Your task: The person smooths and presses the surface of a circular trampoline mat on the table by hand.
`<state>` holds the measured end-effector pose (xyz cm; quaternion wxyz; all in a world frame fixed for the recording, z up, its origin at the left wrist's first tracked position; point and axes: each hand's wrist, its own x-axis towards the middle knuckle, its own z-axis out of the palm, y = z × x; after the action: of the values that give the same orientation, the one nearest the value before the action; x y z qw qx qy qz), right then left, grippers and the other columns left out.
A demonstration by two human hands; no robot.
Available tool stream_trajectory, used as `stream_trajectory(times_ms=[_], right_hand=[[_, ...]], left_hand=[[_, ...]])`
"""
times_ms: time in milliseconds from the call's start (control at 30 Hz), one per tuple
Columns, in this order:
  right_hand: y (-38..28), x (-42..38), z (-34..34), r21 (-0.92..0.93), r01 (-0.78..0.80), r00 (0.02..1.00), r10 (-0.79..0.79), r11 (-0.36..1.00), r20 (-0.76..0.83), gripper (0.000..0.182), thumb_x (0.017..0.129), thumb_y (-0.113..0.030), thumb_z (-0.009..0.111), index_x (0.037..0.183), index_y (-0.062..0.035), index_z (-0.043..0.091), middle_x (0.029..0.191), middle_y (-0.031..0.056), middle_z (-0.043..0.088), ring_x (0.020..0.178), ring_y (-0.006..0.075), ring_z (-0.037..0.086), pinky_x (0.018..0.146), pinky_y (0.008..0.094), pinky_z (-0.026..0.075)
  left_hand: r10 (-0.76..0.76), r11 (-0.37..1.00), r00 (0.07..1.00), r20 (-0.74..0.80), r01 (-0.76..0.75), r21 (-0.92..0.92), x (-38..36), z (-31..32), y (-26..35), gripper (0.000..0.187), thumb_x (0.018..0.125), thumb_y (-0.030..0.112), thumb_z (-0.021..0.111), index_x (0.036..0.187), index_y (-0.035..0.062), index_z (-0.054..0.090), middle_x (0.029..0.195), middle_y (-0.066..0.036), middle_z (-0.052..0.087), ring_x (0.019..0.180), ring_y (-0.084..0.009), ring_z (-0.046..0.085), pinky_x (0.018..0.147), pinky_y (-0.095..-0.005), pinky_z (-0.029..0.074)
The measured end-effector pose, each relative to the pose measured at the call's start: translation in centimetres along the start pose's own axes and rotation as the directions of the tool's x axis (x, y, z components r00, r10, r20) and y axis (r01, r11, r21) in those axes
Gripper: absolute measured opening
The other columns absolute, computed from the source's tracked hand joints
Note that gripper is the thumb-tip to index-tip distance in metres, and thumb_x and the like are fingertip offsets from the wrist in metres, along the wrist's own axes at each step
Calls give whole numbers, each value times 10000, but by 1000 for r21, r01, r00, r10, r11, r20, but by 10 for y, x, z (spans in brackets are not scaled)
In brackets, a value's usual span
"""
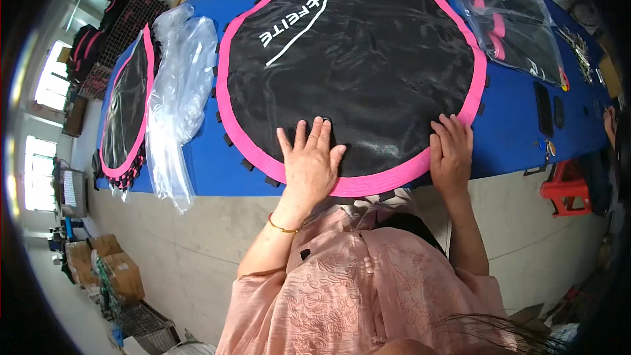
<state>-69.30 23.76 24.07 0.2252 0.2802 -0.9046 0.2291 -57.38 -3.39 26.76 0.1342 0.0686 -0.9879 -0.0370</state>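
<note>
A round black mesh sheet (368, 59) with a pink border and small black tabs lies flat on the blue table (513, 125). White lettering shows at its upper left. My left hand (310, 158) rests palm down on the near edge, fingers spread over the mesh and border. At the near right edge, my right hand (451, 148) lies over the pink border, its fingers extended and close together. Neither hand grips anything visible.
Clear plastic bags (181, 85) and another pink-edged black sheet (128, 105) lie at the left. At the right are a bagged set (509, 20), a phone (543, 108), keys (549, 149) and a red stool (566, 190). Another person's hand (610, 123) shows at the far right.
</note>
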Motion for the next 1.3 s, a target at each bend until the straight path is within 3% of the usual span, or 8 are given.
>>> stream_trajectory(times_ms=[333,533,667,733,1000,1067,1133,1300], right_hand=[[-1,0,-1,-5,-11,1000,11,1000,0,247,1023,-155,563,1187,-22,692,1305,142,661,1308,345,567,1178,556,332],[-3,0,-3,1,-22,1000,22,1000,2,252,1024,-157,565,1192,-25,698,1304,142,665,1313,344,565,1182,556,329],[-5,2,-4,-5,-31,1000,31,1000,4,252,1030,-165,561,1190,-27,699,1301,145,669,1306,347,571,1185,557,326],[-5,2,-2,2,-27,1000,27,1000,2,251,1031,-167,562,1189,-29,699,1300,146,671,1304,349,573,1185,558,326],[-2,1,-2,-19,-21,1000,21,1000,14,244,1031,-165,563,1185,-37,702,1304,146,670,1307,350,571,1184,551,327],[-1,1,-2,-18,-10,1000,11,1000,11,248,1034,-169,560,1187,-33,701,1304,150,669,1308,350,570,1183,549,329],[-3,1,-3,-9,-13,1000,13,1000,6,249,1034,-168,560,1188,-31,700,1302,151,669,1309,350,570,1183,549,329],[-4,1,-4,5,-16,1000,16,1000,-7,250,1035,-168,560,1191,-30,699,1304,152,667,1309,348,569,1185,547,328]], left_hand=[[325,901,945,-48,-324,-288,-8,7,80,587,972,418,623,1362,-20,610,1422,-193,592,1364,-419,487,1188,-675,220],[68,990,997,29,-63,-129,8,-7,14,560,994,422,583,1389,25,595,1451,-149,590,1375,-393,485,1181,-676,218],[-83,997,995,-59,83,-3,5,2,-25,555,1024,425,537,1392,14,598,1449,-156,592,1349,-425,513,1178,-687,204],[-83,997,995,-52,83,0,5,3,-16,597,1009,444,557,1390,-15,587,1444,-176,591,1358,-419,506,1177,-687,203],[284,930,959,27,-268,-251,-8,7,70,651,1003,469,551,1439,-15,551,1470,-179,566,1420,-377,453,1203,-679,160],[296,912,955,-27,-291,-290,-7,4,69,600,975,404,625,1392,-23,569,1458,-189,559,1378,-407,476,1177,-683,227],[203,954,978,41,-189,-235,-3,-1,50,619,995,459,568,1424,13,573,1477,-145,571,1417,-374,459,1199,-680,172],[-27,999,999,-19,27,-34,2,2,-5,576,1019,430,544,1407,5,578,1470,-161,574,1377,-419,490,1184,-685,194]])
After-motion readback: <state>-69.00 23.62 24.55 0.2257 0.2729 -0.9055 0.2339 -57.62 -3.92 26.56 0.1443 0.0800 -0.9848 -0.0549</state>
